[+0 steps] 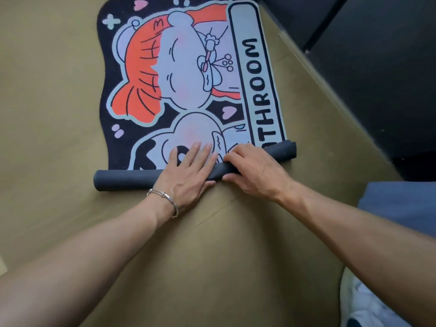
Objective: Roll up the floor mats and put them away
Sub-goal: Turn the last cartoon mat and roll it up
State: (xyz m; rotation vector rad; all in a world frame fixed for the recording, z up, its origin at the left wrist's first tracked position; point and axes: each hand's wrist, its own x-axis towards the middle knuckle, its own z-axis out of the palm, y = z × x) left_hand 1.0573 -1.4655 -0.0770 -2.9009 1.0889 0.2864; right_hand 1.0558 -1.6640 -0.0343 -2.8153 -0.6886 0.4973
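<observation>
A cartoon bathroom floor mat point(188, 74) lies flat on the tan floor point(59, 102), black-edged with an orange-haired figure and lettering along its right side. Its near end is rolled into a dark grey tube point(125, 180) that runs from lower left to upper right. My left hand point(186, 171) lies over the middle of the roll, fingers straight and reaching onto the printed face. My right hand point(254, 171) rests just to its right, fingers curled over the roll with the thumb on its near side. The roll's centre is hidden under both hands.
A dark wall or cabinet point(365, 79) runs diagonally along the right, close to the mat's edge. My blue-clad knee point(401, 204) and a white shoe point(368, 303) sit at the lower right. A silver bracelet point(165, 199) is on the left wrist.
</observation>
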